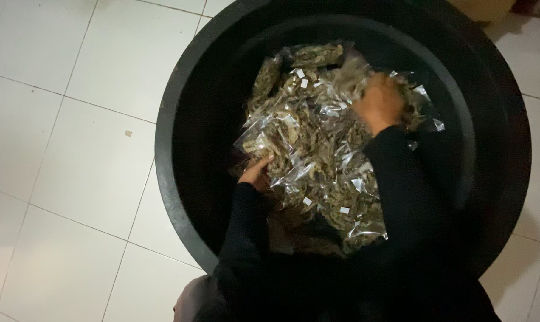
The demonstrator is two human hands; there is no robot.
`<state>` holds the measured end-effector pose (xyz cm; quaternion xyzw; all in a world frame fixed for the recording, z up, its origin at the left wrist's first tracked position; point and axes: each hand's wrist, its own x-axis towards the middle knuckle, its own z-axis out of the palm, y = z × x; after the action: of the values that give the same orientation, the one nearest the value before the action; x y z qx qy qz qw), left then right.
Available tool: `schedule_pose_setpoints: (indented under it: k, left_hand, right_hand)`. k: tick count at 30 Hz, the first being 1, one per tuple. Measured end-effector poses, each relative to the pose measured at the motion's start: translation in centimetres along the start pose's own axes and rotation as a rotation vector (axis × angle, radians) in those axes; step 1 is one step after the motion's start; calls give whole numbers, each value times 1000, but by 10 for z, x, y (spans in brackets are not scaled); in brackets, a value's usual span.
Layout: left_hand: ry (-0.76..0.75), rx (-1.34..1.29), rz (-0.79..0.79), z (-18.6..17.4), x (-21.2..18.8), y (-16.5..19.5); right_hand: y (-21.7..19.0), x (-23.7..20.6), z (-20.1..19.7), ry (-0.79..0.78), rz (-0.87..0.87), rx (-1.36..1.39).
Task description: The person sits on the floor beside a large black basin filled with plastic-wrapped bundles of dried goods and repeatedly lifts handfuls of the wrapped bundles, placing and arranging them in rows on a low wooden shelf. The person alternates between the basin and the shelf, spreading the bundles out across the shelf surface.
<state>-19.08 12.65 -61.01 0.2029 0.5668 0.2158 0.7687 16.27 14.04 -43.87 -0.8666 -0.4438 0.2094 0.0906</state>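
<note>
Fingertips (266,160) of the left hand (255,174) rest on the near-left edge of the heap of clear bags (317,149). They touch the film, but whether they pinch a bag or only press on it cannot be told. The right hand (380,104) is across the heap, on its far right side. It is blurred and curled down into the bags, and whether it is closed on one cannot be told either.

Between the two hands lie the bags themselves: many small transparent packets of dried, greenish-brown pieces, some with small white labels, piled loosely on one another. Around them rises the wall of a large round black tub (180,113), into which both dark sleeves (401,179) reach. Outside the tub is a white tiled floor (73,149).

As a judgement, the work is in the middle of handling the heap, with both hands on its sides. A next move would call for a firm hold on the slippery film, since loose packets on top could slide off.
</note>
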Motion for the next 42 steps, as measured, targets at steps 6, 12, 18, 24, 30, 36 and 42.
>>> schedule_pose_setpoints:
  k: [6,12,18,24,30,36,42]
  left_hand:
    - [-146,-353,21,7,-3,-4]
    - [-53,-320,261,9,-8,0]
    - [-1,-282,310,20,-4,-2]
    - [43,-339,383,28,-16,9]
    - [-121,-299,448,23,-9,11]
    - [88,-82,-24,17,-9,17]
    - [-120,-248,243,33,-19,21]
  right_hand:
    - [-55,-70,15,-369,-29,666]
    - [-90,-121,72,-568,-247,-10]
    - [5,-64,2,-256,4,237]
    - [58,-62,39,-266,8,-319]
    - [28,-56,76,-166,-14,230]
    - [27,-67,80,-449,-237,586]
    - [16,-81,96,-564,-25,475]
